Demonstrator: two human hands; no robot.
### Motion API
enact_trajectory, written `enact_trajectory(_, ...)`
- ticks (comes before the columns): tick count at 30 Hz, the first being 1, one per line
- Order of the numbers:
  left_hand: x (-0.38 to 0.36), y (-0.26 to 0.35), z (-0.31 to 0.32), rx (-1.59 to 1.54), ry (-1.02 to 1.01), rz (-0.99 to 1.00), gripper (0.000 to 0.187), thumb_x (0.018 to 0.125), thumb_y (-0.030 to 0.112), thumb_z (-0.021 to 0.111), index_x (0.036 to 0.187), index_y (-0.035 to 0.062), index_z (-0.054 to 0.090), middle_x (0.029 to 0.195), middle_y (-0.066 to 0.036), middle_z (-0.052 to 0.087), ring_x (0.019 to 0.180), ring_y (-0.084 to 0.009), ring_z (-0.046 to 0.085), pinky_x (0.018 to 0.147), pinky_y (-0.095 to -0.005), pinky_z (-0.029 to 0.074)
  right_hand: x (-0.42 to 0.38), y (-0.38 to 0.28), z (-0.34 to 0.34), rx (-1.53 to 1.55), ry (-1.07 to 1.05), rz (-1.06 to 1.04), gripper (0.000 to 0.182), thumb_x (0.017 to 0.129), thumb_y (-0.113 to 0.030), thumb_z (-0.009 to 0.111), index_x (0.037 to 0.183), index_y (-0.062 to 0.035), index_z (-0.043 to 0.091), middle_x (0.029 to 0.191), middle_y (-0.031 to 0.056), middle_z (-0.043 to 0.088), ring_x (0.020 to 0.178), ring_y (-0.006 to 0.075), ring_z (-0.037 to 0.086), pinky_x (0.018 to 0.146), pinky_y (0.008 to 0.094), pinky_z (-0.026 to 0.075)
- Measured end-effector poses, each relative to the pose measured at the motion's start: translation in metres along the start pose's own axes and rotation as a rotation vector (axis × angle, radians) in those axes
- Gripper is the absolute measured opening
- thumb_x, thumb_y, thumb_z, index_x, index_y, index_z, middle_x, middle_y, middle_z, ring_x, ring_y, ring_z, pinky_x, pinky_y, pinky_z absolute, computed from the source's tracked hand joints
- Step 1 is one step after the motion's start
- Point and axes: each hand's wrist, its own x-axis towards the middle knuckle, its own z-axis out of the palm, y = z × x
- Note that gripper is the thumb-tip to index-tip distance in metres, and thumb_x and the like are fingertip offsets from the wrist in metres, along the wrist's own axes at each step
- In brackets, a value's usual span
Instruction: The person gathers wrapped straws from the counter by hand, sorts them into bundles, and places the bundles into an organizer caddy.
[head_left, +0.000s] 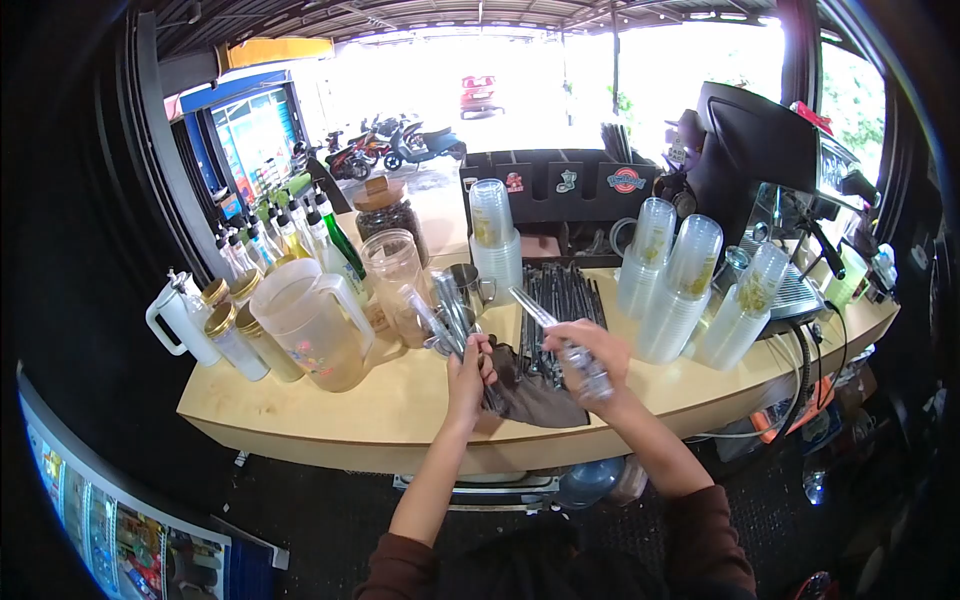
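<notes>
My left hand (pixel 466 372) is closed around a bundle of metal cutlery (pixel 452 312), its ends pointing up and away. In my right hand (pixel 592 352) I grip several shiny pieces of cutlery (pixel 537 308), slanting up to the left; motion blurs their lower ends, and I cannot make out whether they are spoons or forks. Below and between my hands lies a pile of cutlery (pixel 568 292), spread on the counter. A crumpled brown cloth (pixel 541 402) lies at its near end, partly under my right hand. Behind my left hand stands a metal cup (pixel 466 282).
A clear plastic pitcher (pixel 315 330), gold-lidded jars (pixel 262 345) and pump bottles (pixel 335 240) stand left on the wooden counter (pixel 400 392). Stacked plastic cups (pixel 672 310) stand right, near a coffee machine (pixel 800 260). A black organizer (pixel 560 185) is at the back.
</notes>
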Motion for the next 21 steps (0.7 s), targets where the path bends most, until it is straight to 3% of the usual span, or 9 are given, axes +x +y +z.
enact_trajectory(4,-0.009,0.025,0.022,-0.115,-0.068,-0.203,0.031,0.091,0.029,0.044,0.103,0.0005,0.051,0.069,0.002,0.047,0.044,-0.0011,0.031,0.037,-0.0163,0.025,-0.013,0.005,0.011,-0.069,-0.427,-0.062,0.041,0.061,-0.008,0.063,0.102,-0.0082,0.056,0.079,0.0048,0.060,0.062,0.0214,0.060,0.050,0.0306,0.047)
enact_trajectory(8,-0.003,0.032,0.019,-0.034,-0.180,-0.193,0.032,0.090,0.029,0.046,0.105,0.0014,0.051,0.061,0.005,0.044,0.042,-0.0004,0.032,0.037,-0.0163,0.024,-0.025,-0.001,0.018,-0.312,-0.689,-0.121,0.043,0.064,-0.007,0.059,0.106,-0.0098,0.053,0.074,0.0039,0.054,0.058,0.0199,0.058,0.047,0.0323,0.047)
enact_trajectory(12,-0.008,0.038,0.020,-0.118,-0.220,-0.200,0.031,0.090,0.028,0.046,0.104,0.0014,0.051,0.059,0.007,0.042,0.044,-0.0006,0.034,0.038,-0.0164,0.025,-0.022,-0.006,0.018,-0.305,-0.758,-0.071,0.046,0.062,-0.006,0.060,0.107,-0.0089,0.052,0.077,0.0044,0.055,0.059,0.0216,0.058,0.047,0.0325,0.047)
enact_trajectory(14,-0.012,0.039,0.023,-0.098,-0.196,-0.149,0.030,0.090,0.029,0.045,0.103,0.0022,0.052,0.058,0.006,0.041,0.044,-0.0016,0.034,0.040,-0.0166,0.027,-0.017,0.006,0.022,-0.047,-0.360,-0.034,0.041,0.067,-0.007,0.063,0.107,-0.0050,0.052,0.073,0.0027,0.056,0.058,0.0167,0.058,0.045,0.0294,0.045)
enact_trajectory(15,-0.013,0.038,0.022,-0.098,-0.195,-0.150,0.030,0.090,0.029,0.045,0.103,0.0022,0.052,0.058,0.006,0.041,0.044,-0.0016,0.034,0.040,-0.0166,0.027,-0.016,0.012,0.024,-0.047,-0.360,-0.033,0.041,0.067,-0.007,0.063,0.107,-0.0050,0.052,0.073,0.0027,0.056,0.058,0.0167,0.058,0.045,0.0294,0.045)
enact_trajectory(17,-0.016,0.035,0.018,-0.016,-0.320,-0.185,0.029,0.091,0.029,0.043,0.102,0.0040,0.052,0.058,0.006,0.041,0.045,-0.0023,0.035,0.041,-0.0168,0.028,-0.010,0.019,0.028,0.256,-0.055,0.606,0.032,0.075,-0.014,0.064,0.103,-0.0018,0.052,0.065,0.0005,0.054,0.053,0.0088,0.053,0.040,0.0245,0.038)
enact_trajectory(18,-0.018,0.035,0.018,0.011,-0.404,-0.171,0.030,0.091,0.031,0.042,0.102,0.0056,0.053,0.059,0.006,0.042,0.045,-0.0020,0.035,0.041,-0.0165,0.027,-0.005,0.019,0.025,0.257,-0.055,0.605,0.032,0.075,-0.014,0.064,0.103,-0.0018,0.052,0.065,0.0005,0.054,0.053,0.0088,0.053,0.040,0.0245,0.038)
enact_trajectory(20,-0.021,0.034,0.019,0.103,-0.438,-0.148,0.030,0.091,0.032,0.042,0.100,0.0054,0.053,0.058,0.006,0.042,0.045,-0.0028,0.035,0.041,-0.0168,0.027,0.007,0.013,0.017,0.682,-0.078,1.109,0.026,0.081,-0.022,0.061,0.095,-0.0013,0.054,0.058,-0.0022,0.050,0.050,0.0040,0.048,0.038,0.0206,0.032)
enact_trajectory(21,-0.022,0.033,0.020,0.195,-0.470,-0.128,0.030,0.091,0.032,0.041,0.099,0.0051,0.052,0.058,0.005,0.041,0.046,-0.0036,0.035,0.041,-0.0170,0.028,0.010,0.011,0.018,0.682,-0.078,1.108,0.026,0.081,-0.022,0.061,0.095,-0.0013,0.054,0.058,-0.0022,0.050,0.050,0.0040,0.048,0.038,0.0206,0.032)
